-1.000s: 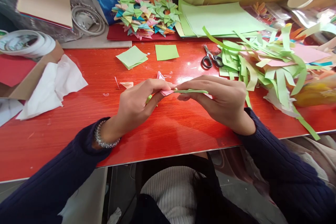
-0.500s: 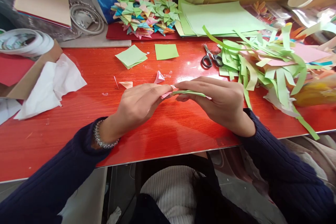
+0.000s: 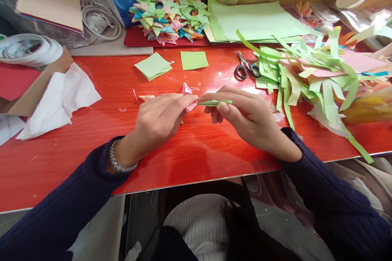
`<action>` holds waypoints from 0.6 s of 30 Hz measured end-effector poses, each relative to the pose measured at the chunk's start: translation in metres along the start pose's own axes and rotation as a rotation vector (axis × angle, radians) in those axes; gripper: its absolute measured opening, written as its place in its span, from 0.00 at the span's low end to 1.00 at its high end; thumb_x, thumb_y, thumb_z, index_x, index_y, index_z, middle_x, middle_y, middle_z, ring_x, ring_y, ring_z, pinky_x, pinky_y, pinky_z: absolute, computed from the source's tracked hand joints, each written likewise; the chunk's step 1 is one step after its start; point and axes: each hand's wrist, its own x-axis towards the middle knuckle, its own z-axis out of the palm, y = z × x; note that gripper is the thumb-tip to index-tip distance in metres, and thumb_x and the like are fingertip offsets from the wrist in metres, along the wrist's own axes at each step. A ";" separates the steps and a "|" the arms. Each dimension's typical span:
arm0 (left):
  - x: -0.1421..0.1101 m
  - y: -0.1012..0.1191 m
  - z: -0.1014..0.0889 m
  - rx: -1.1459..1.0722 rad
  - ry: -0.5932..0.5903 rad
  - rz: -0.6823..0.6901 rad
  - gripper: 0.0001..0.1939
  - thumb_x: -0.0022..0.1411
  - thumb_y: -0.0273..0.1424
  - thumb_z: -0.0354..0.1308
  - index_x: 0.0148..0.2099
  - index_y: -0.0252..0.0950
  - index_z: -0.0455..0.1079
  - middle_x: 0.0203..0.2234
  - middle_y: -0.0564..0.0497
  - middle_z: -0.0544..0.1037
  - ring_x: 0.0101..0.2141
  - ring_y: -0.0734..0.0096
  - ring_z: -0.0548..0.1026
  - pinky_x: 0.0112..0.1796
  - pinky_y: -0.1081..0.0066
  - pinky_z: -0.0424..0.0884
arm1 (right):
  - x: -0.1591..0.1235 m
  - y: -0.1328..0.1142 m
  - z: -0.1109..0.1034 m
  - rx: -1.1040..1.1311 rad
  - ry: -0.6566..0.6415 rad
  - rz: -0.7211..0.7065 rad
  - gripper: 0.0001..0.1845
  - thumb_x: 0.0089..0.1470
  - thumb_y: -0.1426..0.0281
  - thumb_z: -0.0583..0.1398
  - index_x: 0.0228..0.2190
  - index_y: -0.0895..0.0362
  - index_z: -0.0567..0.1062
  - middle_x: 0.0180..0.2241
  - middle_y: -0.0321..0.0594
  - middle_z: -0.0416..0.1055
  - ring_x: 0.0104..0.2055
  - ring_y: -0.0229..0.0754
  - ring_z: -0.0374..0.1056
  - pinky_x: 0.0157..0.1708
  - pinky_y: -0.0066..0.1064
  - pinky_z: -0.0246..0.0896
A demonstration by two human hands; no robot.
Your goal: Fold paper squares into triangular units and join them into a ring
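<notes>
Both hands meet over the middle of the red table, around a piece of folded paper (image 3: 214, 102) in green and pink. My left hand (image 3: 161, 120) is closed on its pink end, fingers pressed together. My right hand (image 3: 249, 116) pinches the green end between thumb and fingers. A small green tip shows below my left fingers; most of that side is hidden. Just beyond my left fingertips stands a small pink folded paper piece (image 3: 186, 88). A pale peach folded piece (image 3: 147, 98) lies partly behind my left hand.
Green paper squares (image 3: 153, 66) and a single green square (image 3: 194, 60) lie beyond the hands. Black-handled scissors (image 3: 246, 67) are beside a heap of green paper strips (image 3: 294, 73). Colourful folded-paper rings (image 3: 171, 18) sit at the back. Crumpled white tissue (image 3: 61, 100) lies left.
My right hand has shifted slightly, its thumb now showing on the green paper. The green end has tilted up a little. My left hand has moved slightly left and up.
</notes>
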 end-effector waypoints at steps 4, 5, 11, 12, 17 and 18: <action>-0.002 -0.001 0.000 0.062 -0.006 0.011 0.15 0.65 0.31 0.57 0.54 0.44 0.70 0.39 0.51 0.82 0.40 0.65 0.80 0.41 0.66 0.76 | 0.000 -0.001 0.002 -0.006 0.040 0.035 0.19 0.66 0.62 0.50 0.37 0.57 0.77 0.30 0.38 0.71 0.31 0.32 0.68 0.33 0.25 0.67; -0.002 -0.001 -0.001 0.073 -0.001 0.022 0.15 0.65 0.31 0.56 0.54 0.44 0.70 0.39 0.51 0.82 0.40 0.65 0.80 0.41 0.67 0.76 | 0.000 -0.001 0.002 -0.008 0.043 0.039 0.18 0.66 0.62 0.50 0.37 0.57 0.77 0.30 0.37 0.71 0.31 0.32 0.68 0.33 0.25 0.67; 0.005 0.002 -0.002 0.018 0.027 0.101 0.14 0.65 0.25 0.54 0.52 0.39 0.71 0.37 0.51 0.81 0.40 0.69 0.80 0.42 0.71 0.74 | 0.001 0.003 -0.002 0.133 0.041 0.084 0.13 0.63 0.68 0.56 0.45 0.55 0.77 0.28 0.33 0.71 0.25 0.28 0.66 0.29 0.22 0.66; 0.006 0.002 -0.002 -0.002 0.037 0.110 0.14 0.65 0.24 0.55 0.51 0.39 0.71 0.37 0.51 0.81 0.40 0.68 0.80 0.42 0.71 0.74 | 0.001 0.002 -0.004 0.166 0.024 0.096 0.12 0.63 0.68 0.57 0.45 0.55 0.77 0.29 0.34 0.71 0.26 0.28 0.67 0.29 0.22 0.67; 0.004 0.000 -0.001 0.030 0.005 0.084 0.13 0.66 0.26 0.54 0.51 0.41 0.71 0.39 0.51 0.81 0.42 0.67 0.79 0.43 0.68 0.75 | 0.005 -0.005 -0.006 0.225 -0.023 0.169 0.13 0.61 0.63 0.58 0.41 0.57 0.78 0.35 0.37 0.74 0.29 0.29 0.69 0.31 0.22 0.69; 0.003 0.000 -0.001 0.044 -0.004 0.077 0.13 0.66 0.27 0.54 0.51 0.42 0.71 0.40 0.51 0.81 0.42 0.67 0.79 0.43 0.67 0.75 | 0.005 -0.006 -0.005 0.228 -0.011 0.176 0.14 0.61 0.62 0.58 0.40 0.57 0.78 0.35 0.38 0.74 0.28 0.29 0.69 0.31 0.21 0.69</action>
